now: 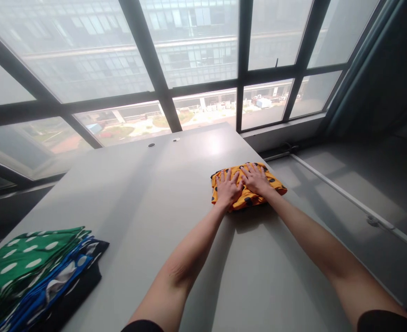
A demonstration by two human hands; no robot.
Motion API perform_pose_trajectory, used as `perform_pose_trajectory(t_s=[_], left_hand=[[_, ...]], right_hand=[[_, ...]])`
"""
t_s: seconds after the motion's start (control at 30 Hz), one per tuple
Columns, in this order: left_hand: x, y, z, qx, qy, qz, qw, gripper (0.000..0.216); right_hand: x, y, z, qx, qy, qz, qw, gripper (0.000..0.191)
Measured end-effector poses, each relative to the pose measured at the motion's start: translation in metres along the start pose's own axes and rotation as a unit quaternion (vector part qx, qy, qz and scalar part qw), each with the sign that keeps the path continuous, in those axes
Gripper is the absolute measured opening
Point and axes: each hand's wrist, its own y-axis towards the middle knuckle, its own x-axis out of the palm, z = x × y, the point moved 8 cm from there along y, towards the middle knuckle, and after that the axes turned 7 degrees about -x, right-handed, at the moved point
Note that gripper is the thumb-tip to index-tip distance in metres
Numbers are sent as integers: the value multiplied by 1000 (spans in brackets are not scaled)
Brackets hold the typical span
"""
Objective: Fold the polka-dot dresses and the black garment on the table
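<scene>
Left hand (228,190) and right hand (256,180) spread flat on folded orange cloth (248,195), tabletop's (175,184) right edge. Dotted cloth pile (33,267), left edge.

Black sleeves (383,321), bare forearms (202,239), bare fingers (228,177)

Under my left hand (228,188) and right hand (256,180) lies orange dotted cloth (246,195), soft-looking, matt and lightly creased. The worktop (148,193) around my hands is smooth and glossy, throwing back a white glare just beyond my fingers. Well to the left of my left hand, the green fabric (26,258) and blue fabric (68,273) look like thin, matt, rumpled-edged cloth. Past both hands, the window panes (196,41) are clear, smooth glass in a dark frame (160,69) that looks like dull metal. Right of my right hand, the white rail (341,191) looks smooth; whether metal or plastic, I can't tell.
</scene>
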Motion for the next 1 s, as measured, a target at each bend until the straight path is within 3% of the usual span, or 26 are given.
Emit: perform_pose_trajectory(t_s=[0.2, 0.3, 0.37, 0.43, 0.5, 0.57, 0.67, 0.8, 1.0], left_hand=[[-8, 7, -3, -14, -10, -8, 1000, 59], [-11, 5, 3, -17, -13, -23, 1000, 60], [-17, 0, 6, -14, -13, -26, 999, 60], [-33, -10, 6, 1, -20, -4, 1000, 60], [-53, -24, -5, 8, -32, 24, 999, 60], [-71, -43, -32, -15, -42, 30, 999, 59], [-90, -86, -89, -68, -39, 3, 997, 59], [-113, -167, -155, -104, 10, -37, 994, 58], [-137, -278, -207, -133, 116, -63, 982, 60]], right_hand=[[-18, -6, 37, 47, 62, 48, 996, 61], [-13, -10, 41, 37, 95, 22, 995, 60], [-22, -13, 41, 43, 96, 39, 994, 60], [-46, -21, 42, 76, 102, 121, 985, 61], [-79, -41, 33, 101, 118, 245, 957, 62], [-100, -67, 7, 88, 148, 331, 928, 62], [-98, -98, -62, 0, 212, 325, 922, 57], [-52, -121, -168, -145, 293, 220, 919, 46], [34, -118, -270, -163, 298, 80, 937, 47]])
